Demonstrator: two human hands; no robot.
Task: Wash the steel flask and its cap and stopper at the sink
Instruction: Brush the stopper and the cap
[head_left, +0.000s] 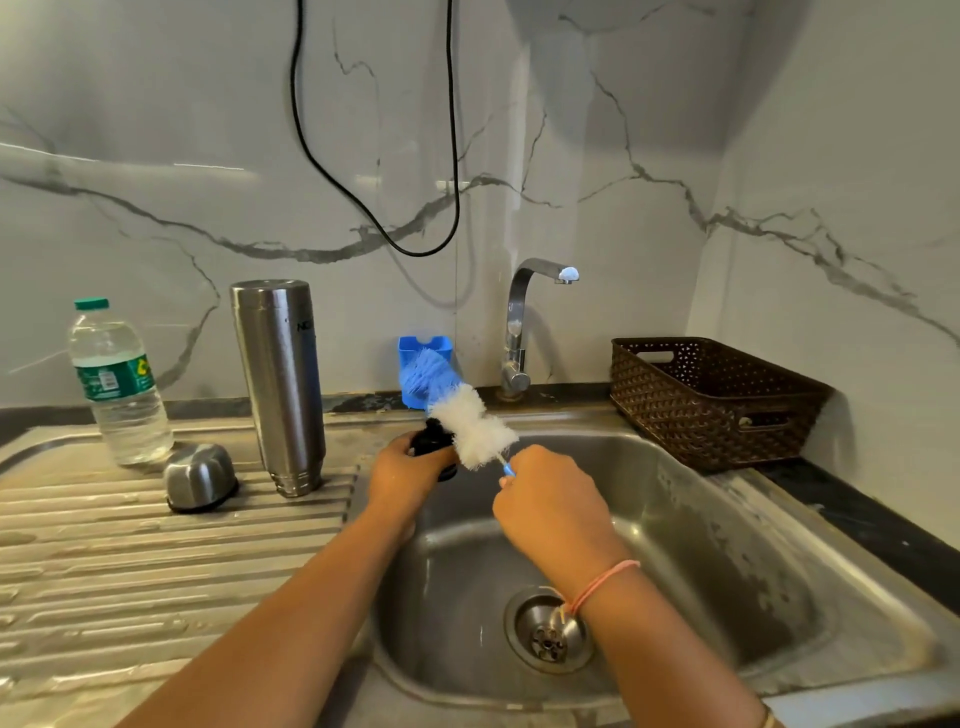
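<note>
Stopper (428, 441), black, gripped by the left hand (402, 475) above the sink (727, 545). The right hand (550, 499) pinches the thin handle of a bottle brush (478, 434), whose white bristles press against the stopper. Steel flask (280, 384) and cap (200, 475) stand on the ribbed table (156, 545), at left. Likely hazards: a slick stopper slipping into the basin, or the left arm toppling the tall flask.

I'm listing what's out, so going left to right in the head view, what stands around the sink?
Water bottle, cap, flask, tap, basket.
</note>
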